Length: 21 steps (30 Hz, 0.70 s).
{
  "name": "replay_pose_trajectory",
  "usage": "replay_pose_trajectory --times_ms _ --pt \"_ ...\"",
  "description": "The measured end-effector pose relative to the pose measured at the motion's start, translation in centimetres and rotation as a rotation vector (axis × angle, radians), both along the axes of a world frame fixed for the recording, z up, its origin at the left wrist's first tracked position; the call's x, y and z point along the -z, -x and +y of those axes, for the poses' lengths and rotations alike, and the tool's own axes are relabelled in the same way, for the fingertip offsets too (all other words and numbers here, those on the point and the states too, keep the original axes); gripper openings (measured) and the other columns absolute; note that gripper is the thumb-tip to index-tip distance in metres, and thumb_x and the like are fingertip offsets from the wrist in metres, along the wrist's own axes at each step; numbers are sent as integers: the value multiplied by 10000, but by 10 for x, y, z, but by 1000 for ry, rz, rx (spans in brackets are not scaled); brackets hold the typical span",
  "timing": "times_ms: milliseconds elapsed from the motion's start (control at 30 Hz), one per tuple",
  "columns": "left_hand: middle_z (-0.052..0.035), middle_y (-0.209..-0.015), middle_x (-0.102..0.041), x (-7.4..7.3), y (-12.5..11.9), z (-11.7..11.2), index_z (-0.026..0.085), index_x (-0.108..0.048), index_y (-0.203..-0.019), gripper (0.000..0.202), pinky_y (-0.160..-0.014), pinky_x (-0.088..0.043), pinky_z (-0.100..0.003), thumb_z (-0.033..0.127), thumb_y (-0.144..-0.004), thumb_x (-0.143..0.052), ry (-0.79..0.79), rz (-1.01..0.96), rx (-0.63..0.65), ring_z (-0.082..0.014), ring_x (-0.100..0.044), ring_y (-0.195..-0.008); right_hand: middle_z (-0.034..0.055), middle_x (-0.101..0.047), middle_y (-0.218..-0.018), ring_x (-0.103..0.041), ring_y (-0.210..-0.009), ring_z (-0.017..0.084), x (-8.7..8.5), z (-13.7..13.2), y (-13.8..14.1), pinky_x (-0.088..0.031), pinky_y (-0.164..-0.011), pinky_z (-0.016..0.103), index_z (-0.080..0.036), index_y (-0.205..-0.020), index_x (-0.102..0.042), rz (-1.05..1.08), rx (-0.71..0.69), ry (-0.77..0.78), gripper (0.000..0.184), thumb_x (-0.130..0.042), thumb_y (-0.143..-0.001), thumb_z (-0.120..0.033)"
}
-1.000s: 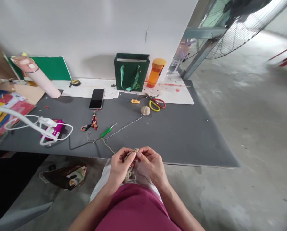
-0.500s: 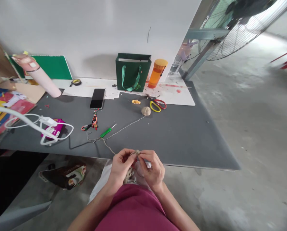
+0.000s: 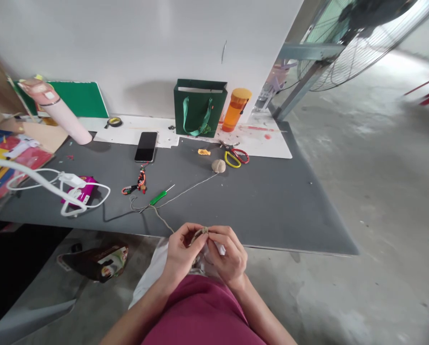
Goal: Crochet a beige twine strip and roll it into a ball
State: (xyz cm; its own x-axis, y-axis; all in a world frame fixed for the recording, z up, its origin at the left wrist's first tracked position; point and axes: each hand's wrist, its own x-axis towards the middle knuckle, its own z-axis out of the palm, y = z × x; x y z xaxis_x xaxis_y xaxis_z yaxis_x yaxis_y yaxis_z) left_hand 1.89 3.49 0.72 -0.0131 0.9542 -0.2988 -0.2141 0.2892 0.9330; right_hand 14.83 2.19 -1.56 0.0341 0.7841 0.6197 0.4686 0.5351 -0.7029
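Observation:
Between my fingertips is a small knotted piece of beige cord (image 3: 204, 230), held at the table's front edge. My left hand (image 3: 183, 251) pinches its left side, thumb against fingers. My right hand (image 3: 228, 252) pinches it from the right. From my left hand a strand of cord (image 3: 161, 218) runs back over the table to a green-handled tool with a thin metal shaft (image 3: 159, 198). A thinner thread (image 3: 189, 189) stretches from there to a beige ball of thread (image 3: 219, 166). The fingers hide much of the knotted piece.
On the grey table (image 3: 272, 206) lie scissors with red and yellow handles (image 3: 236, 157), a phone (image 3: 146, 147) and a beaded cord (image 3: 141, 181). Behind stand a green paper bag (image 3: 200, 110), an orange bottle (image 3: 236, 110) and a leaning pink bottle (image 3: 62, 115). A white cable (image 3: 38, 179) crosses the left side.
The knotted cord has turned a little between my fingers, and a curved strand of it now shows by my left thumb. Both hands keep their pinch; the table items stay put.

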Motion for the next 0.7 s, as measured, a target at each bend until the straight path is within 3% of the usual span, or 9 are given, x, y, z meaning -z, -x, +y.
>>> replay_pose_trajectory --times_ms 300,400,600,700 --pt "-49 -837 -747 -9 6 -5 183 -727 -849 121 -723 -543 -261 268 -763 -744 -138 93 75 -180 -687 -775 52 -740 -899 -707 -827 199 4 -4 -3 -580 -764 322 -248 -992 -714 355 -80 470 97 -674 -919 -297" --pt "-55 -860 -752 -6 7 -5 183 -728 -868 119 -742 -553 -267 273 -790 -724 -157 96 109 -187 -700 -805 46 -726 -863 -690 -810 191 5 -1 -5 -567 -752 307 -236 -902 -719 378 -126 469 96 -680 -918 -323" --pt "-58 -916 -767 -2 7 -6 184 -705 -981 273 -762 -548 -263 274 -735 -781 -56 9 82 -178 -701 -829 26 -727 -813 -694 -738 169 9 -1 -5 -561 -690 274 -235 -897 -694 293 -17 356 53 -654 -922 -259" --pt "-53 -865 -756 -2 6 -5 177 -696 -918 265 -728 -538 -256 303 -712 -804 -11 -5 58 -165 -679 -777 19 -731 -812 -701 -729 164 9 -2 -4 -565 -675 265 -241 -914 -685 202 30 294 55 -637 -921 -214"
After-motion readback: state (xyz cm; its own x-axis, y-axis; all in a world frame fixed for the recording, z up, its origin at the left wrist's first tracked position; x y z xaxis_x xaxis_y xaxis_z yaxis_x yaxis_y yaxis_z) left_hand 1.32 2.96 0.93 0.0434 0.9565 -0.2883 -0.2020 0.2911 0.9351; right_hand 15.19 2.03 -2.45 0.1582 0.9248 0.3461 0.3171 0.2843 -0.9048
